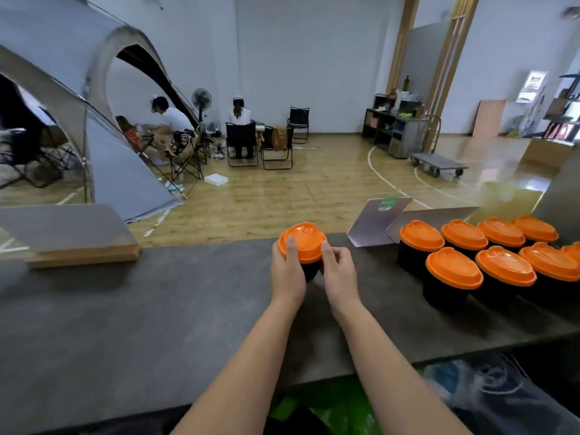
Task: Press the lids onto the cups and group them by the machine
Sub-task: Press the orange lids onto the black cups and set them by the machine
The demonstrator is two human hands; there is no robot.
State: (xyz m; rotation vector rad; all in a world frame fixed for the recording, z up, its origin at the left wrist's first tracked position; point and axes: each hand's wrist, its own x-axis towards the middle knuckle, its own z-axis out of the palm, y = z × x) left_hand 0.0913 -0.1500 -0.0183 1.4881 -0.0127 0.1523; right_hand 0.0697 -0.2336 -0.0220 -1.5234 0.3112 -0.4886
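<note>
Desk (157, 309): dark grey, carries all the cups.
Left hand (287, 271): fingers curled round the black cup (309, 270), thumb on its orange lid (303, 241).
Right hand (340, 271): grips the same cup from the other side.
Lidded cups (453, 277): grouped in two rows to the right.
Floor (282, 196): wood, beyond the desk.

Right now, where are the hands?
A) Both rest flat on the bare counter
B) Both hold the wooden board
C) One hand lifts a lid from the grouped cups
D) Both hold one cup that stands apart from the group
D: the left hand and right hand grip one black cup with an orange lid, left of the grouped cups on the counter.
</note>
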